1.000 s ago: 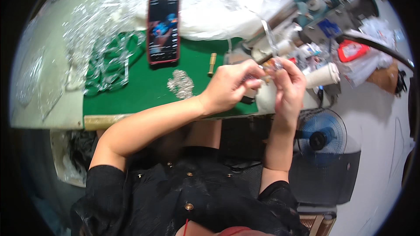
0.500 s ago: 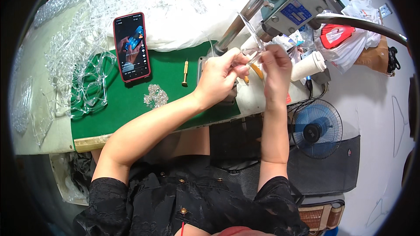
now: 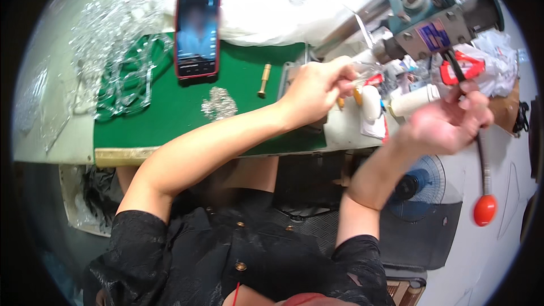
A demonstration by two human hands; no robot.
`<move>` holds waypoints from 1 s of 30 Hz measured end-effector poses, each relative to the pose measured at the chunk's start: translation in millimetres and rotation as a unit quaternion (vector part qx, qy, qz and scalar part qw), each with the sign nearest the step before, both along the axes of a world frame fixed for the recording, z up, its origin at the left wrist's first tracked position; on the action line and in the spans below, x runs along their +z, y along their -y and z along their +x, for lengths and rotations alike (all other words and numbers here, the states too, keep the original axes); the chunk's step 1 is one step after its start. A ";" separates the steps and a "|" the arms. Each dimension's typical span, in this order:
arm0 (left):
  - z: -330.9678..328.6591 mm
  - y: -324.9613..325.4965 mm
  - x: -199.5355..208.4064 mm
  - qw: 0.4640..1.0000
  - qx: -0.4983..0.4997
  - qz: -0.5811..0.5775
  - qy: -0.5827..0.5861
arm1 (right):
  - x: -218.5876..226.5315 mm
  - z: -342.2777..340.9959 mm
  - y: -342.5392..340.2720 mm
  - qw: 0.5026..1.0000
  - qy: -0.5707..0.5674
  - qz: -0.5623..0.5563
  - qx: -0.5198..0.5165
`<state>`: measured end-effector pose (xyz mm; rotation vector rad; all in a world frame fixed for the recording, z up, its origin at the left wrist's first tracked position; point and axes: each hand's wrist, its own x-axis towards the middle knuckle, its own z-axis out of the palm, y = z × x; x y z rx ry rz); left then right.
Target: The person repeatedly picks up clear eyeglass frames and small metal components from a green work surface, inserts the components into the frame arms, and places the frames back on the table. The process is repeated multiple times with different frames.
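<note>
My left hand (image 3: 326,88) is closed in a pinch beneath the head of a green hand press (image 3: 416,14). It holds a clear plastic piece (image 3: 367,69), partly hidden by the fingers and hard to make out. My right hand (image 3: 453,118), slightly blurred, is closed round the dark lever (image 3: 482,161) of that press. The lever slopes down toward me on the right and ends in a red knob (image 3: 485,211). On the green mat (image 3: 181,110) lie a heap of small silvery parts (image 3: 219,103) and a brass-coloured screwdriver (image 3: 264,81).
A phone in a red case (image 3: 197,34) lies at the mat's far edge. Clear plastic eyeglass frames (image 3: 127,88) are heaped on the left. White plastic sheeting (image 3: 272,0) lies behind. A white roll (image 3: 413,100) and bags stand by the press; a fan (image 3: 422,187) is below.
My right hand has left the clear piece and moved right onto the lever, which has swung down toward me. The left hand keeps hold of the piece. The whole view has shifted.
</note>
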<state>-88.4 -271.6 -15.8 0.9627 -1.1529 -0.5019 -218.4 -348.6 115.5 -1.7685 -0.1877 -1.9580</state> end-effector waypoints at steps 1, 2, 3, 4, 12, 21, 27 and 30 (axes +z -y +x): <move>4.6 -1.7 1.6 1.000 -0.001 -0.002 0.021 | 10.4 -12.0 3.9 0.997 -0.041 0.014 0.071; 9.6 -2.8 -0.8 0.998 0.016 -0.014 0.065 | 21.8 -20.7 11.4 0.993 -0.044 0.061 0.092; 14.6 -10.7 -4.0 0.993 0.036 -0.019 0.107 | 31.4 -21.4 11.3 0.986 -0.050 0.113 0.116; 18.4 -21.9 -0.4 0.985 0.041 -0.028 0.167 | 39.3 -9.0 -1.6 0.989 -0.067 0.108 0.081; 66.2 -196.0 14.5 0.967 -0.047 0.108 0.225 | -122.2 20.4 -80.3 0.870 -0.488 0.062 0.019; 126.2 -299.6 14.7 0.834 0.513 -0.006 0.204 | -190.6 35.2 -116.7 0.821 -0.555 0.131 0.002; 119.1 -299.6 -10.2 0.984 0.142 -0.020 -0.107 | -190.3 42.8 -118.0 0.813 -0.567 0.133 0.004; 97.1 -289.3 -6.6 0.962 0.109 -0.012 -0.249 | -188.7 45.7 -121.4 0.803 -0.579 0.142 -0.012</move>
